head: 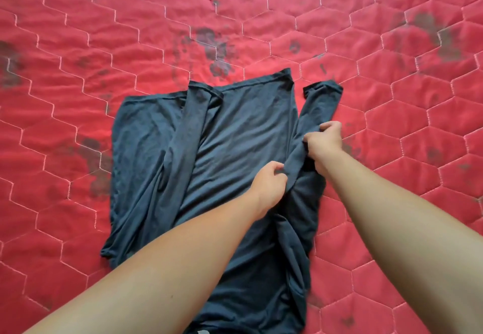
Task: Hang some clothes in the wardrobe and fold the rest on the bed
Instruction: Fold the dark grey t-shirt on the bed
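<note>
A dark blue-grey long-sleeved shirt (230, 135) lies spread on the red quilted bed (78, 33), hem toward the far side. Its left sleeve is folded across the body. My left hand (269, 184) pinches the right sleeve (311, 122) near the shoulder. My right hand (325, 137) grips the same sleeve farther along, and the cuff lies beyond it on the quilt. The collar end is hidden under my forearms at the bottom edge.
The bed cover has a white hexagon stitch pattern and several dark grey smudges. Quilt stretches on all sides of the shirt. No wardrobe or other clothes are in view.
</note>
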{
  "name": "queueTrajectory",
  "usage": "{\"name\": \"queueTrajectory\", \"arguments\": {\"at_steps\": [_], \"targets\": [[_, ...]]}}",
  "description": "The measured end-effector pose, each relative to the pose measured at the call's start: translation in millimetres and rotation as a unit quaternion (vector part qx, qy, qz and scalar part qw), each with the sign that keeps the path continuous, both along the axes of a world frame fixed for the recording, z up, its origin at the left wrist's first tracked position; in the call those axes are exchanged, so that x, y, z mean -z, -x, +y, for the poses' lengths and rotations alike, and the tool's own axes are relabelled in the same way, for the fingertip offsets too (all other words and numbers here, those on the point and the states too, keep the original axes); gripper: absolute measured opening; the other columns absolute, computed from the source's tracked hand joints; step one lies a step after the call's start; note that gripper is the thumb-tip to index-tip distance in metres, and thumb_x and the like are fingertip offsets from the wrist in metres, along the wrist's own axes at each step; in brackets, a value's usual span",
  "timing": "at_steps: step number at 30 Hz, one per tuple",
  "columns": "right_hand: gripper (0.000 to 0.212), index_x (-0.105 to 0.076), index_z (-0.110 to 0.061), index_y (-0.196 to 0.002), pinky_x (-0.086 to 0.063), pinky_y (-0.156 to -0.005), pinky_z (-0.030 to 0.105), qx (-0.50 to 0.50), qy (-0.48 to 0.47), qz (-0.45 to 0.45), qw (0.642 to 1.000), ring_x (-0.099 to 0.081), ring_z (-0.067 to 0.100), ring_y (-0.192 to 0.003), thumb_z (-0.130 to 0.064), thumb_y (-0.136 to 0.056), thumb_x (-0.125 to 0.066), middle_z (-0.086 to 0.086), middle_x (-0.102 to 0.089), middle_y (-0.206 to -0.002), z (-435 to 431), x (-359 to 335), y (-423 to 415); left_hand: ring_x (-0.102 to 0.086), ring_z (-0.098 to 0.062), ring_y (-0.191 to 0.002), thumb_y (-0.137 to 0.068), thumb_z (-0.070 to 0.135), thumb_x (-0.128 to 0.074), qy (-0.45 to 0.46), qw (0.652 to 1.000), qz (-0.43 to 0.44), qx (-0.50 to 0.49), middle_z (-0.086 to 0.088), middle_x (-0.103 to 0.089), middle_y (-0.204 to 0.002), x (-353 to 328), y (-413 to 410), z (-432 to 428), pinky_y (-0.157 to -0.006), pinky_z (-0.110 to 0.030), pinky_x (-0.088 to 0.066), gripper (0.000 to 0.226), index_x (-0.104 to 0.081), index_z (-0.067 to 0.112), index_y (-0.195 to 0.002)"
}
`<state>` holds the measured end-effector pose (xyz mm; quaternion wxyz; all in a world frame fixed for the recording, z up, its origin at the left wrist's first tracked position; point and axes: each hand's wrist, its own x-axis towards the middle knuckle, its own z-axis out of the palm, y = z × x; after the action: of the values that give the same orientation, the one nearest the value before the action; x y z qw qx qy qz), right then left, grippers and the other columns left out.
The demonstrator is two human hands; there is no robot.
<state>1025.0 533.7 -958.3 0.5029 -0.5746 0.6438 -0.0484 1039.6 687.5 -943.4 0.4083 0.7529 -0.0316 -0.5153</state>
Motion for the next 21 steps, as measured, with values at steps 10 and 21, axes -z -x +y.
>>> {"name": "queueTrajectory", "arguments": {"at_steps": [10,21], "targets": [[0.056,-0.052,-0.014,-0.142,-0.047,-0.074,0.044,-0.455,0.327,-0.008,0.828,-0.062,0.038,-0.104,-0.011,-0.086,-0.052,0.005,-0.043,-0.147,67,-60,-79,-0.057,-0.017,-0.074,-0.087,0.007,-0.05,0.019,0.998,-0.045,-0.037,0.001,-0.064,-0.09,-4,-23,19,-0.062,-0.026,-0.046,0.018,-0.052,0.022,-0.097],[0.036,-0.058,-0.019,-0.124,-0.045,-0.1,0.047,-0.593,0.191,0.009,0.782,-0.044,0.032,-0.126,-0.021,-0.089,-0.049,0.004,-0.049,-0.138,132,2,-113,-0.06,-0.015,-0.075,-0.089,0.029,-0.061,-0.015,0.99,-0.021,-0.136,-0.008,-0.072,-0.101,21,-80,87,-0.067,-0.029,-0.051,0.03,-0.054,0.018,-0.115]]}}
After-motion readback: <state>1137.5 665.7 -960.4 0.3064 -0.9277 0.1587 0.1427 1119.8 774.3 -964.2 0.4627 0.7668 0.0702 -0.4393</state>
